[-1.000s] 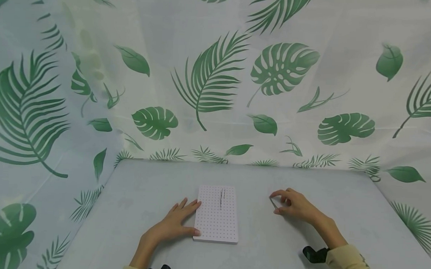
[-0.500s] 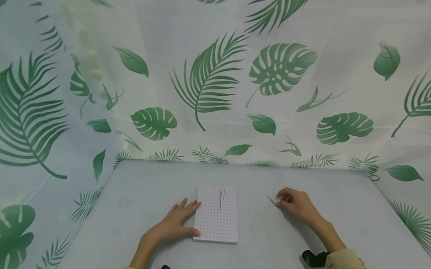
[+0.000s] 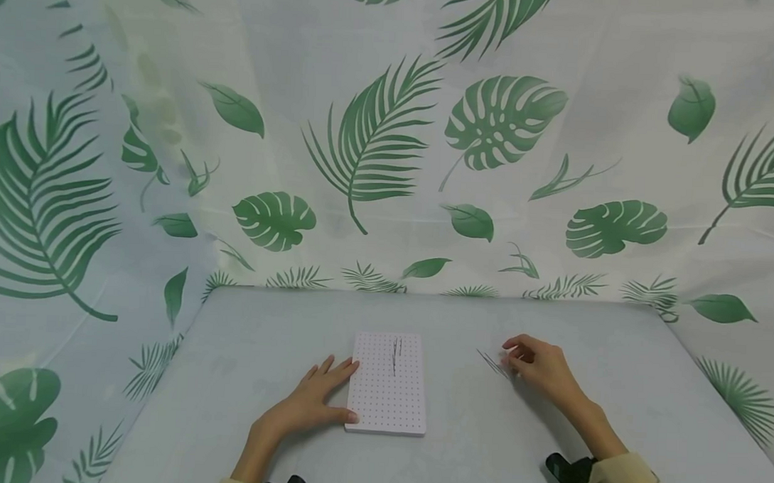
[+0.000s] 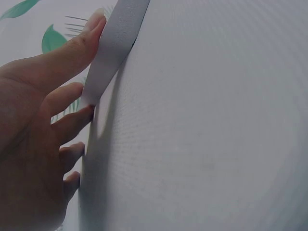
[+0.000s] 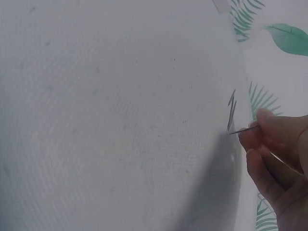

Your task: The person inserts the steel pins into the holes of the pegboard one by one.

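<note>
A white pegboard (image 3: 386,401) with rows of small holes lies on the table. Thin dark pins (image 3: 394,357) show at its far part; whether they stand or lie is hard to tell. My left hand (image 3: 311,402) rests against the board's left side with fingers spread, thumb at the near corner. To the right, my right hand (image 3: 539,364) pinches a thin dark metal pin (image 5: 239,131) between thumb and index finger. Beside its fingertips, several similar loose pins (image 3: 490,361) lie on the table, close together; the right wrist view shows these loose pins (image 5: 232,113) too.
The pale grey table (image 3: 282,316) reaches back to a white cloth (image 3: 386,256) printed with green leaves, which also hangs at both sides. Black wrist cameras (image 3: 570,468) sit on both forearms.
My right hand's thumb and index finger have come together from a wider spread at the pins. The hand has drawn slightly right, uncovering the loose pins. The left hand keeps its place.
</note>
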Motion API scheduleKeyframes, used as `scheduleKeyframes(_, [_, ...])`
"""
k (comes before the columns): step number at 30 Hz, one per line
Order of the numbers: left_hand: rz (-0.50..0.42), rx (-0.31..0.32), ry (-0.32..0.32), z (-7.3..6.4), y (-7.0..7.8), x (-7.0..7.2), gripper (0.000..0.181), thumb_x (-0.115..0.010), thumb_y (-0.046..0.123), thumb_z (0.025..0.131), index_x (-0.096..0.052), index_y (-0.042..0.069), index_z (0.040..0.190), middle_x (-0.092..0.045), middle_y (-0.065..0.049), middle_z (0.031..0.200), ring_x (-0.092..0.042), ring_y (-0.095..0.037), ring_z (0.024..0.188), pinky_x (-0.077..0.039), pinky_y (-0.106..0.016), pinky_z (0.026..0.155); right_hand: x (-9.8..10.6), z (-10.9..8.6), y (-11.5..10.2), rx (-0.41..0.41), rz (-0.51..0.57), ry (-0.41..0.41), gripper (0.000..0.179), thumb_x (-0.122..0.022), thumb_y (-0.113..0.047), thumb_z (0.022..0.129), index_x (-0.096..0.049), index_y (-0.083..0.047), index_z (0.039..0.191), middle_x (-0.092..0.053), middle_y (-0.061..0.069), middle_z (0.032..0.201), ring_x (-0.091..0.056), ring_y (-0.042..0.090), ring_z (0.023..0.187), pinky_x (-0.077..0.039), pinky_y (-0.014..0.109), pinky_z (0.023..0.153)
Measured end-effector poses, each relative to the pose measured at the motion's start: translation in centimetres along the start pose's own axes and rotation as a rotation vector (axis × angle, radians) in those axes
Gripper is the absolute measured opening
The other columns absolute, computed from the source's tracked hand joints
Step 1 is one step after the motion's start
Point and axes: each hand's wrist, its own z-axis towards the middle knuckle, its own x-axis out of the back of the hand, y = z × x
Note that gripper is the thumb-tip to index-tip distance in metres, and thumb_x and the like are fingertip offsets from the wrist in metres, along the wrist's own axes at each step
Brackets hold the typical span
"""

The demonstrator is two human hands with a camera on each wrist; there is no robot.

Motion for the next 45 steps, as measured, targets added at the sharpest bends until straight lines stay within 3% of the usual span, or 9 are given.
scheduleKeyframes(8, [0.002,-0.006,0.001,-0.1,-0.2,0.1,0.093,-0.081,0.047,0.084,-0.040,0.010,0.159,-0.034,-0.014,0.167,-0.012,-0.047,0.157,-0.006,-0.066,0.127,-0.2,0.0,-0.8,0.003,0.104,-0.011,0.018,-0.077,-0.002,0.089,-0.072,0.002,0.106,-0.075,0.008,0.085,-0.071,0.013,0.067,-0.056,0.023,0.055])
scheduleKeyframes(24, [0.010,0.012,-0.003,0.1,-0.2,0.1,0.094,-0.081,0.048,0.084,-0.039,0.011,0.159,-0.033,-0.013,0.167,-0.012,-0.046,0.158,-0.006,-0.065,0.128,-1.6,0.8,-2.5,0.001,0.157,-0.003,0.016,-0.076,0.001,0.089,-0.073,0.000,0.105,-0.075,0.008,0.086,-0.072,0.014,0.070,-0.056,0.023,0.054])
scheduleKeyframes(45, [0.003,0.005,-0.005,0.1,-0.4,-0.1,0.094,-0.081,0.048,0.084,-0.039,0.012,0.159,-0.032,-0.013,0.167,-0.011,-0.046,0.158,-0.005,-0.065,0.128,-3.7,2.2,-5.6,0.029,0.256,-0.051,0.015,-0.075,0.000,0.090,-0.073,0.001,0.105,-0.077,0.008,0.092,-0.075,0.019,0.078,-0.063,0.028,0.066])
